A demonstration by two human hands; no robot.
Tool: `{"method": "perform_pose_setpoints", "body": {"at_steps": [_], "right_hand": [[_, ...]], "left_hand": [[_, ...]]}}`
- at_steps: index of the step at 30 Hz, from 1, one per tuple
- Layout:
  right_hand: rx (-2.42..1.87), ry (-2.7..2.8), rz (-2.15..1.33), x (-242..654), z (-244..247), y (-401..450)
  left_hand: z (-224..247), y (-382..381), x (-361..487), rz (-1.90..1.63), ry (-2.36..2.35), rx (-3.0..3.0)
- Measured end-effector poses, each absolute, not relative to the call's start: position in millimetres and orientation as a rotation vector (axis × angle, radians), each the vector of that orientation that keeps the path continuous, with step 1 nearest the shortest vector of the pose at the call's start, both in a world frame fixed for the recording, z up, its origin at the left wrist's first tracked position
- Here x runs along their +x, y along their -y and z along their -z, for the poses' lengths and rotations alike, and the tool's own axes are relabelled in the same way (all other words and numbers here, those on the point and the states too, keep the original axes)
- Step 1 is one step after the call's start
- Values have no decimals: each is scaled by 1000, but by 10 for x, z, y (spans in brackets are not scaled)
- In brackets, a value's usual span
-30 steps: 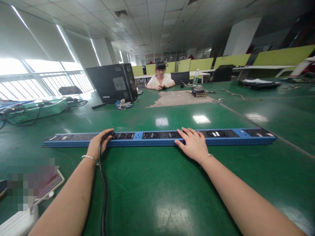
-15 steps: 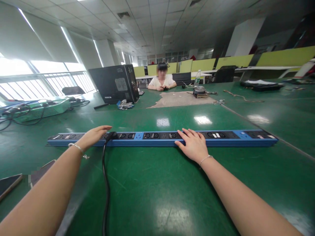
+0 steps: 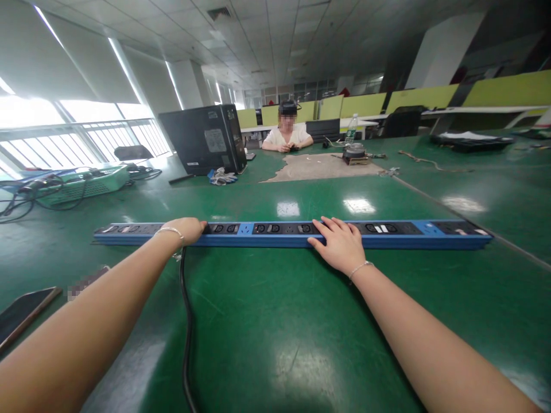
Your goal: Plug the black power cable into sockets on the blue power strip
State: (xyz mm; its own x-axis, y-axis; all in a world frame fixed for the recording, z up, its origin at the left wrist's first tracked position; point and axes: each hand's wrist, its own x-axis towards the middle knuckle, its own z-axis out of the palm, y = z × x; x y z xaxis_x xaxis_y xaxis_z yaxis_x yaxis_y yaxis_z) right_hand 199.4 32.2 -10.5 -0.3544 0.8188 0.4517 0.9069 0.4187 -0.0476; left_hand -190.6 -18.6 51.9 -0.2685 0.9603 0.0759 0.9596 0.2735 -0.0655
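Observation:
A long blue power strip with black outlet sections lies crosswise on the green table. My left hand is closed around a black plug seated in the strip's left part; the fingers cover most of it. From there a black power cord runs down toward me. On the strip's right half rests my right hand, palm down, fingers spread over the top and thumb along the near edge.
Phones lie at the left by my forearm. Farther back are a green basket with cables, a black computer case, gloves and a round metal object. A person sits across the table.
My left hand has come down from above the plug and closed around it. The right hand stays on the strip. The view has shifted slightly.

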Motion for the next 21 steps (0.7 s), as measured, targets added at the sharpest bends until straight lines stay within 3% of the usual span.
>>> {"method": "perform_pose_setpoints", "body": {"at_steps": [7,21], "right_hand": [[-1467,2273,274,1994,105,-331],[-1482,2289,266,2007,84,-325]], "left_hand": [[-605,234,-1742,-327,2458,-1821],[-610,236,-1678,-372,2561,-1731]]}}
